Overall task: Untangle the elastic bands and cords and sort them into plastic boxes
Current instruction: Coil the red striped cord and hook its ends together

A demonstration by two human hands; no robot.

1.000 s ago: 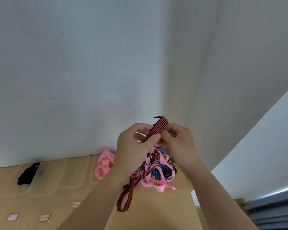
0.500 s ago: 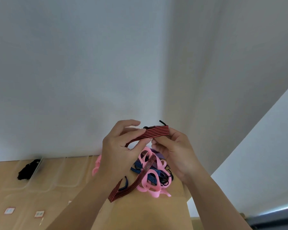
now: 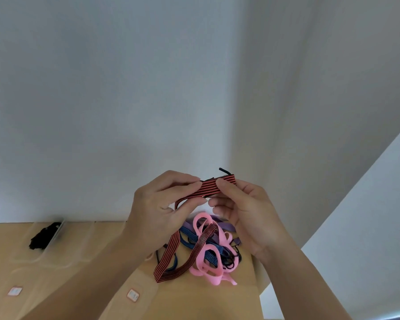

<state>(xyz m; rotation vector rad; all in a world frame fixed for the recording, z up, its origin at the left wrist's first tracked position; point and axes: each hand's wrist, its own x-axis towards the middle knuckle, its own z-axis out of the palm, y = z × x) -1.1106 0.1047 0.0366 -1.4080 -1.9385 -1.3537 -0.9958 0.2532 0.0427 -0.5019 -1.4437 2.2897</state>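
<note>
Wooden table [image 3: 79, 285] fills the near left. Above its right end, the left hand [image 3: 162, 204] and right hand [image 3: 243, 211] each pinch the top of a red-and-black striped band [image 3: 208, 189] between thumb and fingers. Its loop trails down onto the table beside a tangle [image 3: 208, 250] of pink, blue, purple and black bands. Far left, a black bundle [image 3: 43, 236] sits in a clear plastic box [image 3: 53, 243].

The light wooden bench [image 3: 194, 301] carried a tangled heap of pink, blue and purple bands [image 3: 203, 252], clear plastic boxes [image 3: 57, 232] and small white labels [image 3: 132, 295].
</note>
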